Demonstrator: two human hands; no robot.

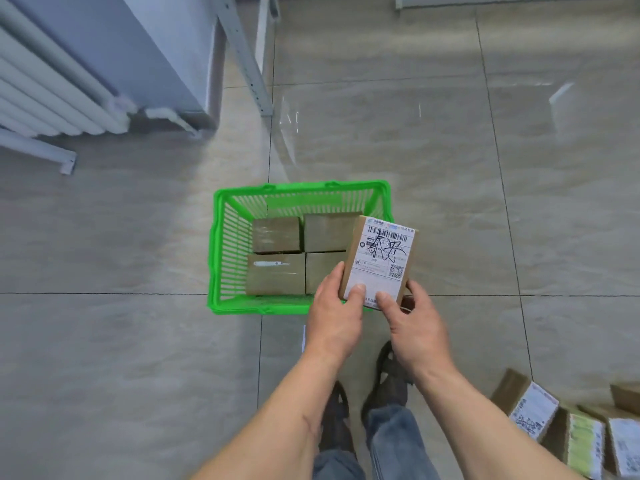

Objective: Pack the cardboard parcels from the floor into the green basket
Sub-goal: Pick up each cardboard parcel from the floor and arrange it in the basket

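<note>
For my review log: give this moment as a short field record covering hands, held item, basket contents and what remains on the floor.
held item: labelled parcel, label up, above the basket's near right corner
left hand: grips its near left edge
right hand: grips its near right edge
green basket: on the floor, four parcels in one layer
remaining parcels: on the floor, lower right

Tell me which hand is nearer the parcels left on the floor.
Right. The right hand grips the labelled parcel on the side toward the floor parcels at lower right; the left hand holds its other edge, farther away over the basket.
</note>
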